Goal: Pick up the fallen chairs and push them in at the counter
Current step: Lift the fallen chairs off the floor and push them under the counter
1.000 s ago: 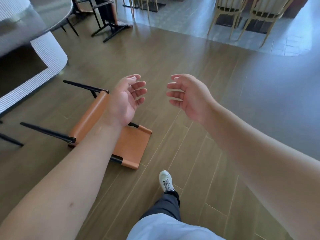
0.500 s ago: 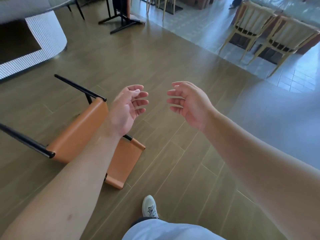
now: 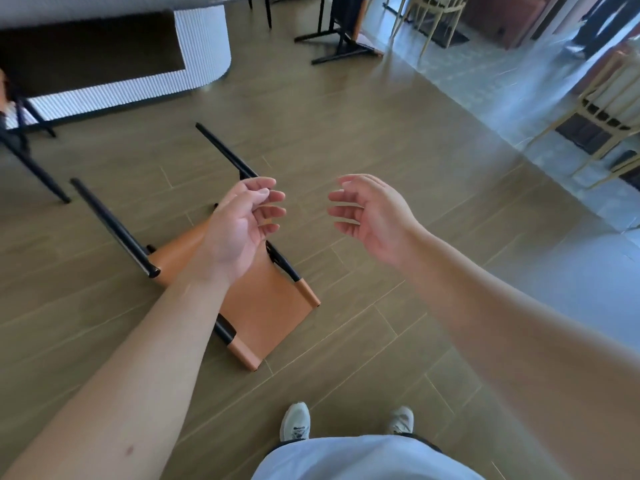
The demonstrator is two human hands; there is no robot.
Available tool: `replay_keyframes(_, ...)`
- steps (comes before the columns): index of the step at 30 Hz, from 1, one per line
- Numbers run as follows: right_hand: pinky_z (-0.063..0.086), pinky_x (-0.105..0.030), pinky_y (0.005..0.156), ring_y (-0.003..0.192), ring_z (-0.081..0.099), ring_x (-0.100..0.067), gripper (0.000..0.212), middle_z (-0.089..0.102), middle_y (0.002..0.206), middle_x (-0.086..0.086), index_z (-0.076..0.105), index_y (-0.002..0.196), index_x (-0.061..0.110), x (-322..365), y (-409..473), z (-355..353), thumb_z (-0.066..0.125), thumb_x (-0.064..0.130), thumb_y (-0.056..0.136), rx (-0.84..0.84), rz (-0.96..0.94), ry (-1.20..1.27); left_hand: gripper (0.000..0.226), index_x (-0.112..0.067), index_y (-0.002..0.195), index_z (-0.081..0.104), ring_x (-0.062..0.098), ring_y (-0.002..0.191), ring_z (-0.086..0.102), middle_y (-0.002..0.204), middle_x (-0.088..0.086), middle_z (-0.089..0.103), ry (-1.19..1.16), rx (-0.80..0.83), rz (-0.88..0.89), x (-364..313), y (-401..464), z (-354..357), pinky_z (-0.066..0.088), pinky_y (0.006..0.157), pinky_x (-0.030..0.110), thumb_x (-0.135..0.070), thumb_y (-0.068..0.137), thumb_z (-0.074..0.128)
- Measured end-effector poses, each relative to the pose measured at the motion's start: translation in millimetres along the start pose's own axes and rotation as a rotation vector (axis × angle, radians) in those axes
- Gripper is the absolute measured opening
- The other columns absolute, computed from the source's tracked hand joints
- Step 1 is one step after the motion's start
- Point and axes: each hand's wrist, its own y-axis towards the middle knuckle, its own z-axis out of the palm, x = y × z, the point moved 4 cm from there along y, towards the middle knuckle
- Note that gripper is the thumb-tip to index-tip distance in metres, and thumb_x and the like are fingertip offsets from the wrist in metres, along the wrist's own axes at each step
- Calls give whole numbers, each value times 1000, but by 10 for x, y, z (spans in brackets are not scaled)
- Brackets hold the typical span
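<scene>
Above fallen chair, hands (empty)

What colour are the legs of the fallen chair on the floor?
Black, on the fallen chair with its tan orange seat; the head view shows it.

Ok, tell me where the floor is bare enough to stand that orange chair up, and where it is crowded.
Bare floor lies right of the fallen orange chair, between it and the tiled area, and also between the chair and the shoes. It is crowded on the left: black legs of another chair stand by the white counter. Left hand and right hand hold nothing.
</scene>
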Motion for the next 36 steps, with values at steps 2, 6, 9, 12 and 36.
replay_keyframes(2,53,-33,64,75,68,-20,27,71,87,-3,68,101,16,-43,68,114,65,25,76,54,9,-11,21,-15,109,59,17,84,60,94,0,67,-2,-52,14,-41,-57,-105,43,75,33,-11,99,41)
replay_keyframes(6,53,-33,64,75,68,-21,20,70,89,-5,68,100,16,-78,248,267,63,21,81,142,32,-11,22,-17,111,59,18,87,60,94,-1,68,20,-163,34,-47,-147,-260,43,79,36,-12,100,40)
replay_keyframes(9,53,-34,63,76,67,-21,18,68,90,-6,69,98,17,-101,434,293,61,20,82,223,55,-10,22,-18,111,60,16,87,62,94,-2,68,48,-253,43,15,-155,-277,45,80,36,-13,100,42)
replay_keyframes(12,53,-34,64,77,66,-22,19,69,91,-7,68,100,16,-129,668,240,62,20,82,306,88,-13,21,-21,109,62,13,86,64,95,-3,69,113,-344,45,114,-76,-191,46,79,34,-17,96,45)
replay_keyframes(36,53,-35,67,83,67,-18,30,71,96,-2,69,101,20,-737,2202,-397,61,25,73,682,365,-202,21,-18,109,61,14,82,63,92,-3,69,3,-824,-71,1241,818,422,45,79,35,-13,95,47)
